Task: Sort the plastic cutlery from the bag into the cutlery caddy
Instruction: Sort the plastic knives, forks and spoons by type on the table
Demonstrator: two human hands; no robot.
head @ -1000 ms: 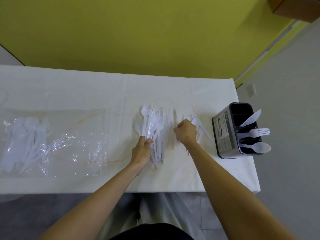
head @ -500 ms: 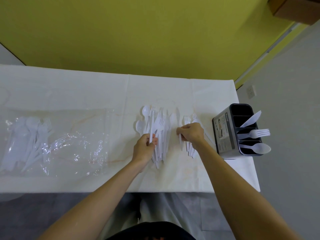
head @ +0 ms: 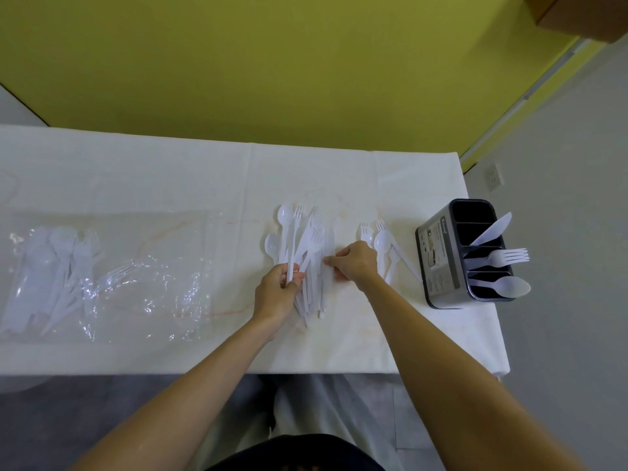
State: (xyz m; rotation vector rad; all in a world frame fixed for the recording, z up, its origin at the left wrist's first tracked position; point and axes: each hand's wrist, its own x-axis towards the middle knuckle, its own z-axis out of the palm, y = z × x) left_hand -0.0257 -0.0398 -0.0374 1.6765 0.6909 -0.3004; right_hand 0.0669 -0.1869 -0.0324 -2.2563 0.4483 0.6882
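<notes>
plastic cutlery (head: 311, 249) is heaped on the table (head: 170, 171); several handles are gripped by the left hand (head: 277, 294), and one piece at the heap's right edge is pinched by the right hand (head: 356, 263). a smaller group (head: 384, 243) is laid just beside. farther right, a knife (head: 492, 229), fork (head: 506, 257) and spoon (head: 513, 287) are held in separate cutlery caddy (head: 438, 256) compartments.

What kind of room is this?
Probably a plain workroom set up for sorting: a table under a white cloth stands in front of a bare yellow-green wall, with a grey cutlery caddy and a clear plastic bag of white cutlery on it.
</notes>
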